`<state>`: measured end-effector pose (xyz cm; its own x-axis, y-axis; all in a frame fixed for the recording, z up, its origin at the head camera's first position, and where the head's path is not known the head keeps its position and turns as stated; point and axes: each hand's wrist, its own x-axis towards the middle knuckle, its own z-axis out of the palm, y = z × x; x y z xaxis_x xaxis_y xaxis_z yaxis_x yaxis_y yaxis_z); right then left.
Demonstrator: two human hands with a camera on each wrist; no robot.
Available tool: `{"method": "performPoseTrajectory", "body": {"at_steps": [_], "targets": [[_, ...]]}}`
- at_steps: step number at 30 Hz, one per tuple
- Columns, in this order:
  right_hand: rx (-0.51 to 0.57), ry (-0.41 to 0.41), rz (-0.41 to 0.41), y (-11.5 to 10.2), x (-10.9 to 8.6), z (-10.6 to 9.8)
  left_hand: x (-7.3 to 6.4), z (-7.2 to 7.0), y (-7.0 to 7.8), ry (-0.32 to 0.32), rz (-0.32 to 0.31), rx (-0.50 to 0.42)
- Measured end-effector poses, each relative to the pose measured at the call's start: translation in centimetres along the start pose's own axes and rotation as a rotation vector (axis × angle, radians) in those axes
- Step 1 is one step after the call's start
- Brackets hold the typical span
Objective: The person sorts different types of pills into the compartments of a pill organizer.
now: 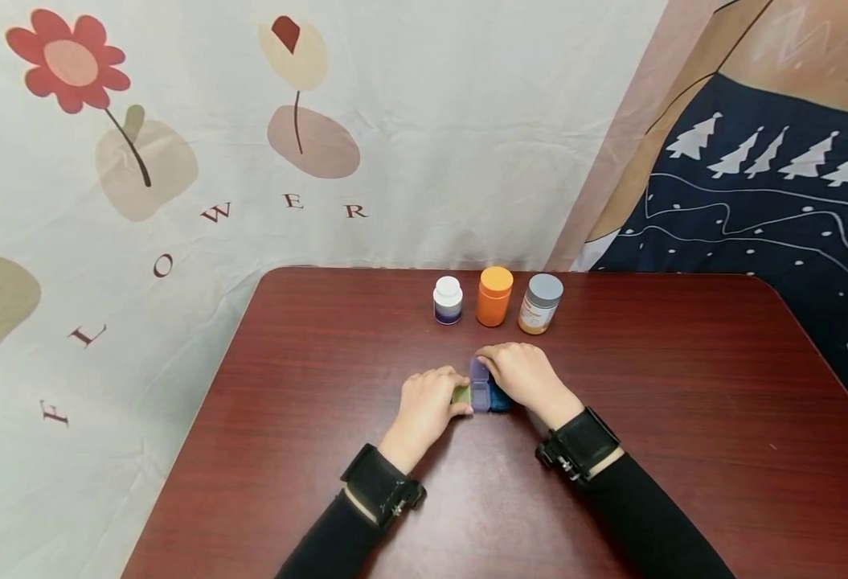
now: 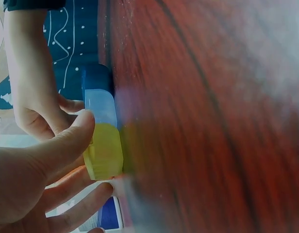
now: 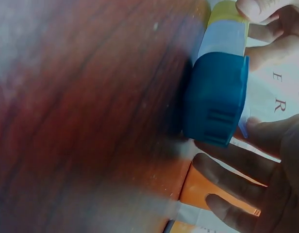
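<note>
A small pill box [image 1: 481, 397] sits on the table, its sections yellow-green, purple and dark teal from left to right. The purple middle lid [image 1: 479, 369] is raised upright. My left hand [image 1: 427, 404] grips the yellow-green section [image 2: 107, 151] at the left end, thumb on the near side and fingers around the far side. At the raised lid, my right hand [image 1: 527, 374] pinches its edge with thumb and fingers. In the right wrist view the teal section [image 3: 215, 97] has its lid down, close beside the right fingers.
Behind the hands stand three bottles in a row: a white one [image 1: 448, 301], an orange one [image 1: 494, 297] and a grey-capped one [image 1: 540, 303]. The reddish-brown table [image 1: 655, 346] meets a printed cloth [image 1: 438, 161] at its back edge.
</note>
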<state>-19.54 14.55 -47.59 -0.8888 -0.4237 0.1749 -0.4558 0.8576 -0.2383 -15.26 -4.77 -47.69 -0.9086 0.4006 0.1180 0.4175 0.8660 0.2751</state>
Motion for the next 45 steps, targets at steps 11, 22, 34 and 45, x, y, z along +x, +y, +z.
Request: {"method": "performPoseTrajectory", "body": {"at_steps": [11,22,34,45], "targets": [[0.029,0.111,-0.043,0.0,-0.3,-0.1,0.7,3.8,-2.0,0.031,-0.007,-0.061],[0.017,0.145,-0.077,0.0,-0.7,-0.2,-0.1,0.1,0.0,-0.077,-0.054,-0.061],[-0.054,0.207,-0.207,-0.4,-0.3,-1.8,-1.2,-0.5,-0.5,-0.056,-0.063,-0.223],[-0.142,0.154,-0.232,0.0,3.5,-5.8,-1.5,4.9,-4.3,0.003,-0.138,-0.263]]}}
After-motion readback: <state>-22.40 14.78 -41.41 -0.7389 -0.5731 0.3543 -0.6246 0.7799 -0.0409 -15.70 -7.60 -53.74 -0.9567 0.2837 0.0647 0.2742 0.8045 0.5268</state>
